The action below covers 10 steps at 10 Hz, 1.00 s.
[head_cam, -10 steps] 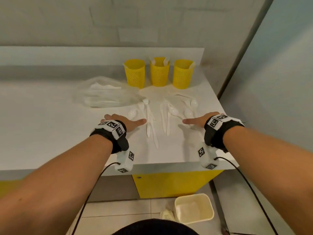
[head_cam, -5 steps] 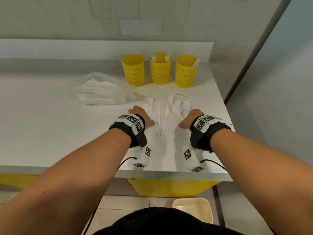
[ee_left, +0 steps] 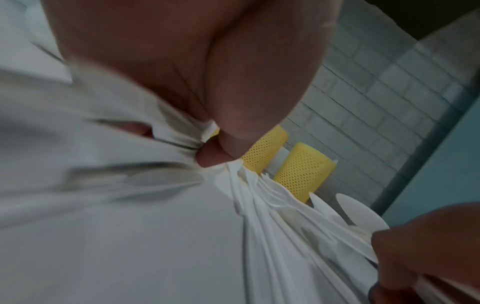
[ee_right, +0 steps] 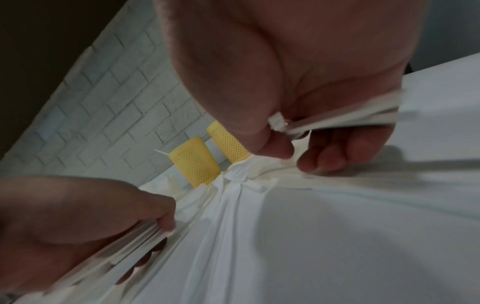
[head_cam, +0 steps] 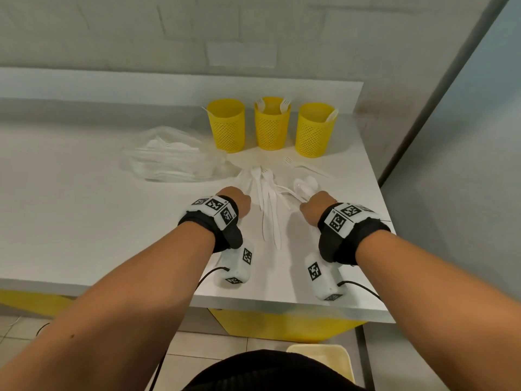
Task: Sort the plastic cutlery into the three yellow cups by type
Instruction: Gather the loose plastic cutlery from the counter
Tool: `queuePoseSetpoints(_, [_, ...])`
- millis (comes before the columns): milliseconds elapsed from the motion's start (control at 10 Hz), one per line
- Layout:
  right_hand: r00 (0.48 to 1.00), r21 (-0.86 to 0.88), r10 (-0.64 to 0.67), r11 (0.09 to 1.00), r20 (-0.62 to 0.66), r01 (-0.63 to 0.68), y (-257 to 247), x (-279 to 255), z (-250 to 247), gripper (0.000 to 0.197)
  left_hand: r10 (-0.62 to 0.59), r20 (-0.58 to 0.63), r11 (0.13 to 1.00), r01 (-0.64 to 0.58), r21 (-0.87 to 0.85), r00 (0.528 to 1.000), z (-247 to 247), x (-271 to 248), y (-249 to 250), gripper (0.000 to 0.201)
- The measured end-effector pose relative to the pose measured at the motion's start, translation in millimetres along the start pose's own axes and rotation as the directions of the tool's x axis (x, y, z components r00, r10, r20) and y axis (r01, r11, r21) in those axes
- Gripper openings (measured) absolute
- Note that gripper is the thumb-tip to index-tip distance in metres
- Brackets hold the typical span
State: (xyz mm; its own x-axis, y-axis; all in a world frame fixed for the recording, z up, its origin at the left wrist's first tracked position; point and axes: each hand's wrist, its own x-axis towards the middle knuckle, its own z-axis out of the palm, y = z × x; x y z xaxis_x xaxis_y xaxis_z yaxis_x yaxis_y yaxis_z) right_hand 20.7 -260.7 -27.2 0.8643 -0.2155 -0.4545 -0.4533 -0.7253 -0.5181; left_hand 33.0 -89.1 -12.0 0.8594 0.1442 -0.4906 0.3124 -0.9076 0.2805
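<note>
Both hands, L (head_cam: pixel 236 199) & R (head_cam: pixel 315 206), fingers curled, gripping cutlery.

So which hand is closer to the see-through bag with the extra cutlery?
Left. The left hand sits just in front of and to the right of the clear bag, near its corner. The right hand is farther right, across the loose cutlery pile.

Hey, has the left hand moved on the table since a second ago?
Yes. The left hand has moved in toward the loose cutlery and curled; earlier it lay flat further left.
</note>
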Motion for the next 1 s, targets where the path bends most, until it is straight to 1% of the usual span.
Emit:
queuePoseSetpoints(100, [1.0, 0.068, 0.003, 0.998, 0.017, -0.004, -3, 3, -4, 0.043, 0.0, -0.008, 0.977, -0.002, -0.212, 1.0, -5, 3, -7, 0.036])
queuePoseSetpoints(200, [0.998, 0.104, -0.018, 0.994, 0.062, 0.012, -7, 5, -12, 0.048, -0.084, -0.008, 0.764, 0.059, -0.643, 0.996, -12, 7, -10, 0.021])
queuePoseSetpoints(300, [0.997, 0.055, -0.022, 0.998, 0.068, 0.018, -8, 8, -22, 0.041, -0.065, -0.007, 0.742, 0.043, -0.668, 0.998, -17, 6, -17, 0.016])
queuePoseSetpoints(400, [0.999, -0.019, -0.029, 0.999, 0.016, 0.029, -10, 5, -24, 0.043, -0.028, -0.029, 0.883, 0.011, -0.47, 0.999, -18, 4, -31, 0.027])
queuePoseSetpoints(500, [1.0, -0.128, -0.008, 0.992, -0.003, 0.008, -7, -4, -17, 0.04, -0.002, 0.03, 0.964, 0.01, -0.266, 1.0, -11, -7, -43, 0.023])
queuePoseSetpoints(600, [0.998, -0.125, 0.06, 0.99, 0.027, -0.057, 0, -17, -12, 0.04, 0.005, 0.017, 0.992, -0.003, -0.123, 1.0, 0, -9, -55, 0.045])
queuePoseSetpoints(700, [0.998, -0.205, 0.058, 0.977, 0.004, -0.056, 11, -27, -9, 0.053, 0.011, 0.01, 0.999, -0.011, -0.037, 1.0, 4, -11, -65, 0.062])
queuePoseSetpoints(800, [0.998, -0.258, 0.047, 0.965, -0.032, -0.054, 13, -28, -2, 0.055, 0.045, -0.001, 0.998, -0.045, -0.033, 0.999, 5, -14, -68, 0.058])
queuePoseSetpoints(900, [0.997, -0.275, 0.047, 0.959, -0.066, -0.063, 9, -29, 5, 0.051, 0.077, 0.005, 0.992, -0.077, -0.103, 0.997, 6, -17, -65, 0.042])
queuePoseSetpoints(1000, [0.994, -0.244, 0.038, 0.968, -0.102, -0.063, 3, -32, 8, 0.039, 0.092, 0.005, 0.988, -0.091, -0.123, 0.996, 7, -17, -61, 0.034])
